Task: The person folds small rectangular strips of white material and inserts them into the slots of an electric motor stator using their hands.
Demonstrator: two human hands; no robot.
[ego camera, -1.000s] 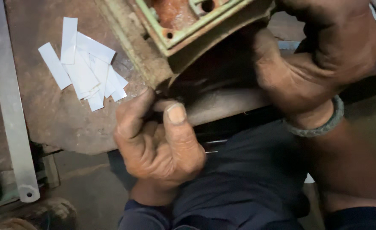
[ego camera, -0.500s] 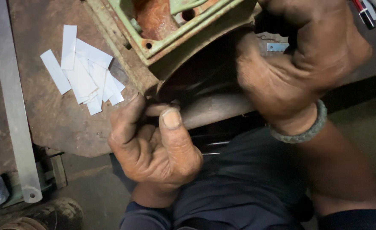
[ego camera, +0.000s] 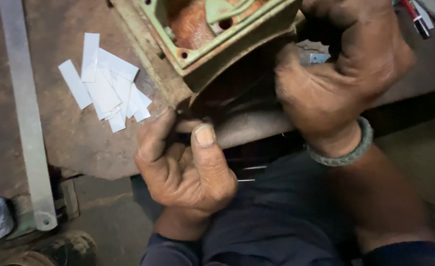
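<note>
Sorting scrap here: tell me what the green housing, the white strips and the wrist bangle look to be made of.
Green housing: likely cast metal, chipped green paint, orange rust inside. White strips: thin, flat, matte, probably paper or card. Wrist bangle: dull grey-green twisted band, maybe metal or cord; unclear.

A pale green, rust-orange metal housing (ego camera: 212,34) is showing; white paper strips (ego camera: 104,83) are lying near the brown bench's (ego camera: 69,133) left edge.

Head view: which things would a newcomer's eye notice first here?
A rusty green metal housing fills the top centre, tilted over the worn table edge. The right hand grips its right side; the left hand pinches below it. White paper strips lie fanned at upper left.
</note>
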